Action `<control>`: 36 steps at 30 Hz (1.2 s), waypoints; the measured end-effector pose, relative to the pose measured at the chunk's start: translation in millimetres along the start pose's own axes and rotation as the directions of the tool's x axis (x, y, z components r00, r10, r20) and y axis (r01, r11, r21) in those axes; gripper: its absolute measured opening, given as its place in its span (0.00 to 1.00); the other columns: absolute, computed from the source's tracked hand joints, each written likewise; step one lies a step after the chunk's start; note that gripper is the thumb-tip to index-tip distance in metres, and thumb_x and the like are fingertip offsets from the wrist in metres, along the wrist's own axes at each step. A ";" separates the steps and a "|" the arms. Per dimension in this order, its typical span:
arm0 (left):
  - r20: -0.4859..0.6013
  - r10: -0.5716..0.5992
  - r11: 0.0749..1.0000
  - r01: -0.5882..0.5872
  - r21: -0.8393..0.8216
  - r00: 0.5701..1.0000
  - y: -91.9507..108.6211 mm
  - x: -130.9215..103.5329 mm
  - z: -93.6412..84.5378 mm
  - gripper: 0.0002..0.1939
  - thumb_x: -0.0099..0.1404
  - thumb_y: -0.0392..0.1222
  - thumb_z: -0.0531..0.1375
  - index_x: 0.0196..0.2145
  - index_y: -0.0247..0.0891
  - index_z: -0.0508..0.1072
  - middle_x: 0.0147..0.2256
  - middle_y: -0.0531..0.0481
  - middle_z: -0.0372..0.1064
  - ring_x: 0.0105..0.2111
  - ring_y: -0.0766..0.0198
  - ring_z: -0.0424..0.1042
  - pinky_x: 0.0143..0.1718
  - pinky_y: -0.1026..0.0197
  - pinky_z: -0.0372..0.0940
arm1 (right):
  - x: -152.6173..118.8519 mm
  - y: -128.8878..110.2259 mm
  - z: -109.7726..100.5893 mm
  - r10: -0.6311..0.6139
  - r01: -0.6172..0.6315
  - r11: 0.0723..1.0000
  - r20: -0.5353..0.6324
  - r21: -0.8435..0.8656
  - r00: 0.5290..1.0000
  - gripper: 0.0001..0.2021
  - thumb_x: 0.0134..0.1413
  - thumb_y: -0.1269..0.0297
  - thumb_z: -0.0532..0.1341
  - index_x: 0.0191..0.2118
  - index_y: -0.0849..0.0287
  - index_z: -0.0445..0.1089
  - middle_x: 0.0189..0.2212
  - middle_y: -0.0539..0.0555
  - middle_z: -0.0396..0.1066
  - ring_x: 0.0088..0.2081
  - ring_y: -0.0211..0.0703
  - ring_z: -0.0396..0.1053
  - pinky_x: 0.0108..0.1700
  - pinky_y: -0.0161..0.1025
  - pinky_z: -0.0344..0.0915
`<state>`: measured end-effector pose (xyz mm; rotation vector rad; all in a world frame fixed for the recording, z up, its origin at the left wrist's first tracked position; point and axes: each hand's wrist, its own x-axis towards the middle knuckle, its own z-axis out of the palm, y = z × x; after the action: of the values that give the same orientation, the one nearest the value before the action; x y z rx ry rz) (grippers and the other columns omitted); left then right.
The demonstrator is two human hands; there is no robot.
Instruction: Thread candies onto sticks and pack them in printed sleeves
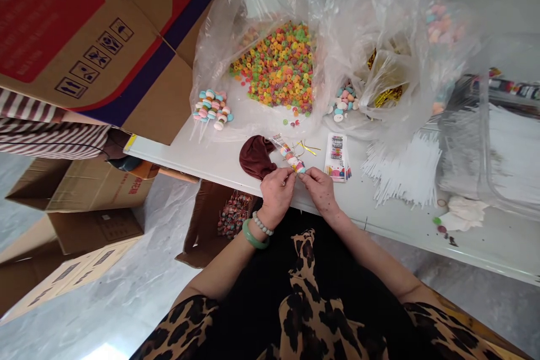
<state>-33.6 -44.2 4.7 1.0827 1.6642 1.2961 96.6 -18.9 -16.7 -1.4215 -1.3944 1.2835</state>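
Between my hands is a candy stick [290, 157], threaded with pastel ring candies and sleeved in a clear printed bag. My left hand [277, 194] pinches its near end, fingers closed. From the other side, my right hand [319, 188] has thumb and finger closed at the same end. Whether a tie is between the fingertips is too small to tell. Several gold twist ties [310, 149] lie just beyond. A dark brown cloth [256, 157] sits left of the candy stick, and a stack of printed bags [336, 157] lies to the right.
A clear bag of colourful ring candies [280, 67] stands behind, with threaded candy sticks [212, 108] at its left. White sticks [407, 166] and a plastic bin [506, 152] lie right. A large carton [139, 50] overhangs left; a box of finished candies [234, 214] sits below.
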 end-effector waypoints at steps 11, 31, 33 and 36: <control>-0.059 -0.026 0.996 0.030 0.081 0.998 -1.1 -5.7 11.2 0.07 0.54 0.35 0.60 0.20 0.40 0.68 0.21 0.55 0.59 0.26 0.66 0.56 0.32 0.62 0.54 | -3.9 -2.9 3.9 -0.013 0.012 0.998 -0.019 -0.055 1.000 0.14 0.52 0.56 0.60 0.21 0.55 0.62 0.19 0.45 0.59 0.25 0.38 0.57 0.30 0.36 0.53; 0.417 -0.389 0.528 0.570 -0.630 0.821 -5.0 10.4 -4.4 0.16 0.51 0.48 0.71 0.35 0.38 0.75 0.37 0.49 0.73 0.36 0.64 0.70 0.41 0.60 0.66 | -15.0 -9.9 1.3 -0.312 0.297 0.877 0.021 -0.377 0.950 0.11 0.59 0.59 0.56 0.29 0.56 0.69 0.28 0.54 0.70 0.31 0.42 0.65 0.34 0.38 0.56; 0.391 -0.379 0.544 0.544 -0.639 0.839 -3.2 13.1 -4.9 0.16 0.50 0.47 0.71 0.34 0.37 0.75 0.36 0.48 0.73 0.37 0.63 0.70 0.41 0.59 0.66 | -15.5 -15.2 1.1 -0.131 0.137 0.984 0.057 -0.113 0.990 0.11 0.58 0.56 0.57 0.29 0.55 0.69 0.26 0.51 0.70 0.28 0.40 0.64 0.31 0.37 0.57; 0.384 -0.351 0.612 0.519 -0.596 0.854 0.5 12.8 -4.6 0.17 0.50 0.50 0.70 0.31 0.37 0.75 0.35 0.48 0.73 0.35 0.62 0.70 0.41 0.57 0.67 | -12.8 -19.7 -1.3 0.161 -0.231 0.926 0.243 0.297 0.957 0.14 0.54 0.50 0.59 0.27 0.56 0.68 0.19 0.48 0.65 0.19 0.35 0.56 0.22 0.35 0.51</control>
<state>-42.3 -33.8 5.4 0.3100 1.0155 1.2283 94.6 -28.8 4.5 -1.2471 -1.1262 1.7530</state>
